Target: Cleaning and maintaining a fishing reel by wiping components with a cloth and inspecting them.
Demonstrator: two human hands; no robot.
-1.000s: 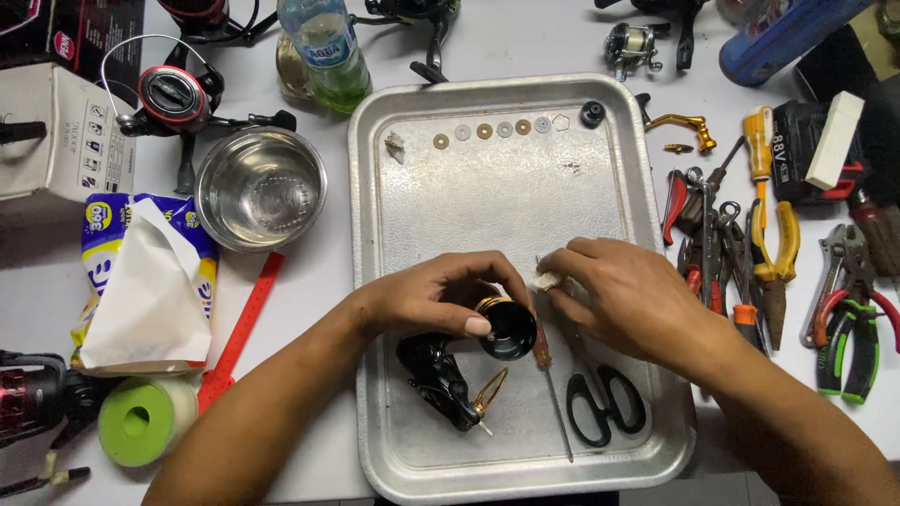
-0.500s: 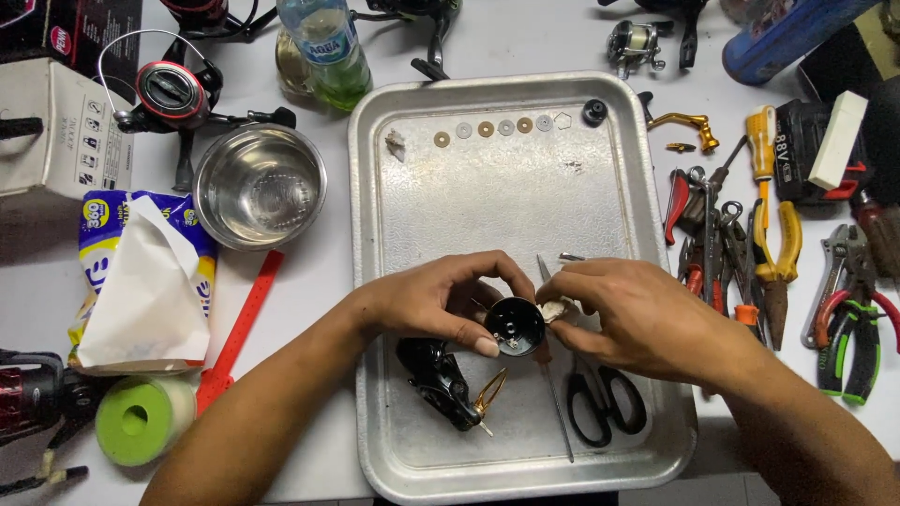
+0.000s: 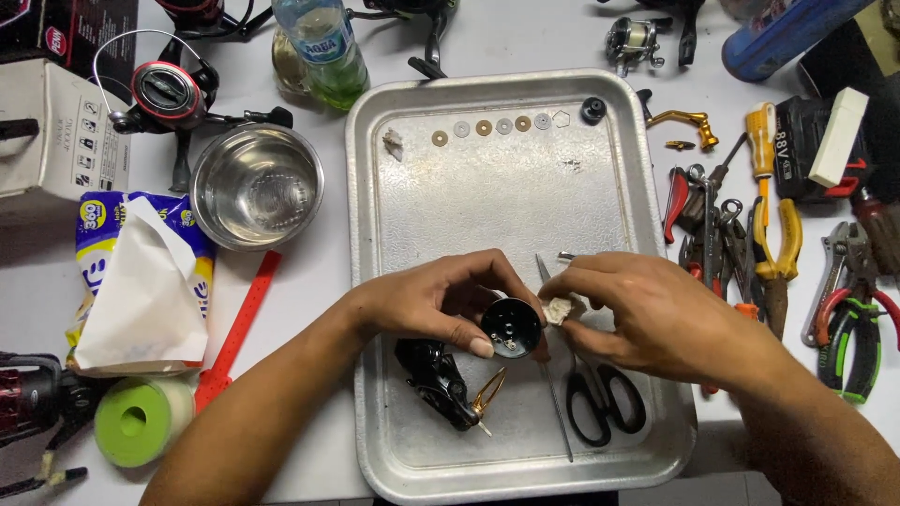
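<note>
Scissors (image 3: 605, 403), reel body (image 3: 439, 382) and washers (image 3: 494, 126) lie on tray (image 3: 370, 244) around both hands.

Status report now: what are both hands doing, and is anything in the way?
Left hand grips black round reel part over tray. Right hand pinches white wad beside it. Scissors and thin rod lie just below.
</note>
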